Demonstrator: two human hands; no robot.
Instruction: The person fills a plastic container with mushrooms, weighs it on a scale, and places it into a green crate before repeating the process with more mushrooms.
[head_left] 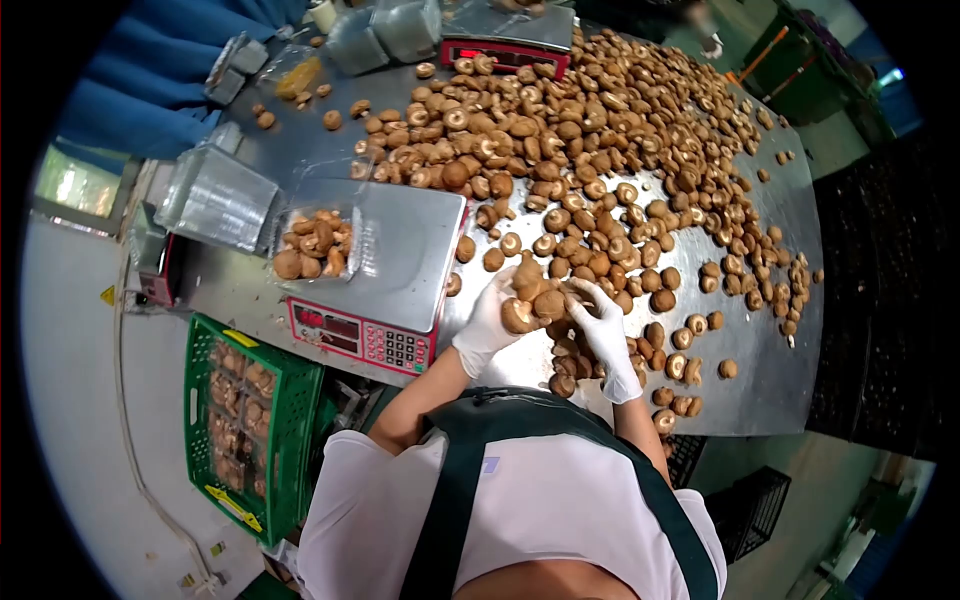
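Observation:
My left hand (488, 322), in a white glove, is closed around several brown shiitake mushrooms (519, 315) over the steel table. My right hand (602, 328), gloved too, has its fingers curled against a mushroom (549, 304) at the right side of that bunch. Below and between the hands lie more loose mushrooms (566, 365). To the left stands a scale (400, 235) with a red keypad front. On its plate a clear plastic tray (352, 262) holds several mushrooms. The fingertips of my left hand are partly hidden behind the mushrooms.
A large heap of mushrooms (600, 120) spreads over the steel table (770, 390). Stacked clear trays (218, 197) stand left of the scale. A green crate (200, 400) with packed trays is at lower left. A second scale (506, 52) sits at the back.

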